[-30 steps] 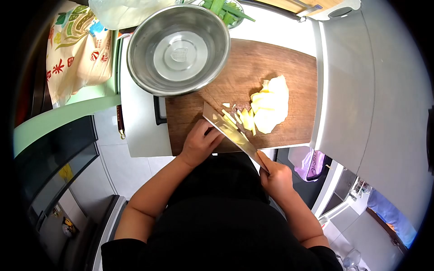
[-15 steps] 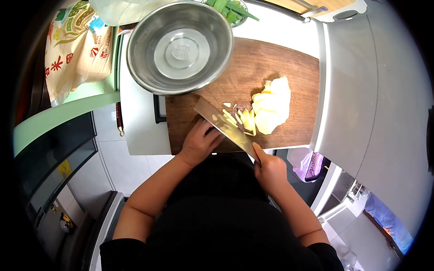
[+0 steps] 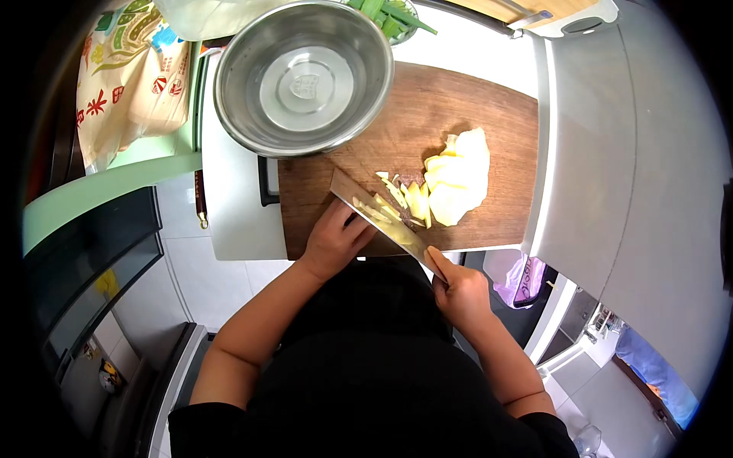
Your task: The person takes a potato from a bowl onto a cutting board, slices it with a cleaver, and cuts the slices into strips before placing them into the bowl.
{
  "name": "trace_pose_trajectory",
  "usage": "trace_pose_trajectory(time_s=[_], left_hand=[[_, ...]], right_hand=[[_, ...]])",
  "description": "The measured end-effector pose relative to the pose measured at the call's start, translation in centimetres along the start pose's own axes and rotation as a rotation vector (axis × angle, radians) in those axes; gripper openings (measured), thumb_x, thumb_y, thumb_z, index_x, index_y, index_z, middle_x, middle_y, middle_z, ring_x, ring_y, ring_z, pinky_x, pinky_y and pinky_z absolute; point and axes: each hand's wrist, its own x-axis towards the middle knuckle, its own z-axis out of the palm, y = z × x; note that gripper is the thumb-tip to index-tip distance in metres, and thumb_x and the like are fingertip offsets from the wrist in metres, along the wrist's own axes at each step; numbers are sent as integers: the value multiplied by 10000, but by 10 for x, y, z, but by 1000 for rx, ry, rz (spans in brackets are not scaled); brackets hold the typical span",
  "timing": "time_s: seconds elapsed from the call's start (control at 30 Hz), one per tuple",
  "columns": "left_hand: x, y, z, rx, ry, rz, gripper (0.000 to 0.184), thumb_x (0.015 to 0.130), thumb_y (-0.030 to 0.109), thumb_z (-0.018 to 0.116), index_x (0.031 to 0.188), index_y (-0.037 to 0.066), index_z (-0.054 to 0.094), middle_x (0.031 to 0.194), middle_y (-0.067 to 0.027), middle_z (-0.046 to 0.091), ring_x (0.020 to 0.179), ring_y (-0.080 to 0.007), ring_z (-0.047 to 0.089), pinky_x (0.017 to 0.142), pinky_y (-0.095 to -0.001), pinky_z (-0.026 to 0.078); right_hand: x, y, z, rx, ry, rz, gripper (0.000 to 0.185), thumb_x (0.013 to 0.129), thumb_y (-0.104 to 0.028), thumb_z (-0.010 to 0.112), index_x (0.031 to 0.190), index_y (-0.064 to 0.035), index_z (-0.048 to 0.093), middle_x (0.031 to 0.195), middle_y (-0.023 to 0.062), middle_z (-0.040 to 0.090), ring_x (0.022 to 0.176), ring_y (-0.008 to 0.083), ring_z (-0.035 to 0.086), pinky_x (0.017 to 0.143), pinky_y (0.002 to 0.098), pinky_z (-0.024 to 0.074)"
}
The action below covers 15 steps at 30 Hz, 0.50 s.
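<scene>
My right hand (image 3: 463, 295) is wrapped around the handle of a cleaver (image 3: 385, 221) at the near edge of the wooden cutting board (image 3: 504, 99). The broad blade slants up and left, with several pale strips stuck to its face. My left hand (image 3: 334, 241) is curled against the near side of the blade; its fingertips and whatever is under them are hidden. Just beyond the blade lie cut yellow strips (image 3: 395, 192), potato by their look. A fanned pile of potato slices (image 3: 460, 179) rests on the right of the board.
A large steel bowl (image 3: 305, 84) overlaps the board's far left corner. Behind it stands a dish of cut green leaves (image 3: 393, 19). A printed rice bag (image 3: 137, 91) sits at the left, and a grey wall (image 3: 595, 130) is close on the right.
More strips now cling to the blade, and loose strips beside it have shifted. My right hand and the handle have moved slightly right and nearer to me; my left hand has barely moved.
</scene>
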Motion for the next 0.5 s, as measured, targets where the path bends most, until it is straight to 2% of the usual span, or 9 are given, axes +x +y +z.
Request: trace_pose_trajectory(time_s=[0.13, 0.27, 0.5], left_hand=[[-3, -2, 0, 5, -43, -22, 308, 672, 35, 728, 958, 41, 613, 1053, -130, 536, 963, -331, 566, 806, -375, 497], [0, 0, 1, 21, -14, -9, 271, 681, 39, 726, 929, 36, 616, 1033, -124, 546, 950, -328, 569, 797, -375, 495], [2, 1, 1, -52, 33, -3, 183, 702, 51, 725, 850, 43, 617, 879, -77, 543, 772, -244, 554, 658, -317, 475]], right_hand=[[4, -1, 3, -50, -4, 3, 415, 724, -54, 631, 1136, -46, 585, 645, 120, 614, 548, 291, 599, 517, 387, 491], [19, -2, 15, -73, -14, 29, 417, 723, -54, 625, 1139, -48, 589, 641, 134, 610, 542, 308, 594, 518, 397, 487], [11, 2, 3, 77, 25, 88, 429, 717, -38, 630, 1144, -63, 596, 669, 161, 616, 582, 330, 607, 551, 397, 494]])
